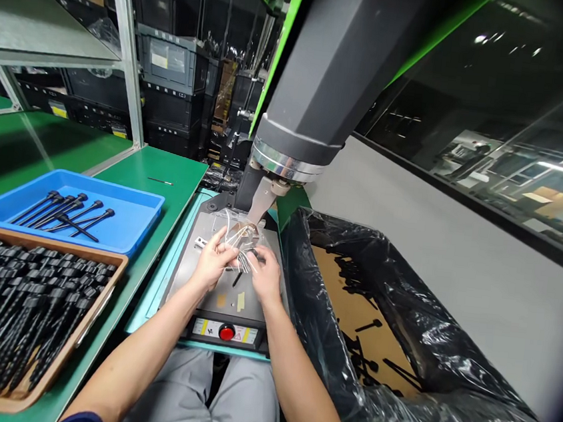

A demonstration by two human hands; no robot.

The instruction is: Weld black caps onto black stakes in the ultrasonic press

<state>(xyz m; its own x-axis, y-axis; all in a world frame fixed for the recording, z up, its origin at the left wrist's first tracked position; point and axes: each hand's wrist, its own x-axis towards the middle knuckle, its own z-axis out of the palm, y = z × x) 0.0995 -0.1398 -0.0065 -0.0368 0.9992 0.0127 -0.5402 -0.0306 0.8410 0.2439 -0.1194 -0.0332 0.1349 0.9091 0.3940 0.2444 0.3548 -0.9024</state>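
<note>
Clear-white strands (245, 259) sit btwn both hands, over the mid of the metal plate (199, 300), just near side of the horn (261, 202) tip; they're loose & splayed, ends poking left, right and far, so this looks like mid-handling, nothing finished w/ them yet. Can't tell if any strand touches the horn. Left hand (212, 259): nearly closed, thumb & fingers pinching the strands from the left. Right hand (267, 274): fingers bent in, grasping the right end of the bunch; a dark bit shows by its fingertips, too small to ID. A short black piece (237, 279) is just near side of the strands, partly hidden, so can't say if it's loose on the plate. Nearer still: tape bits (240, 301), then the red button (227, 331) on the front panel, no hand on it. Left, on the green table (153, 162): blue tray (130, 243) w/ a few black sticks (109, 213), & nearer, brown tray (118, 260) w/ a big heap of similar ones. Right: lined box (432, 331), more black sticks scattered inside. Going by qty, prob. lots left; which sticks are done, can't tell. Machine head (322, 61) looms above, far side.
</note>
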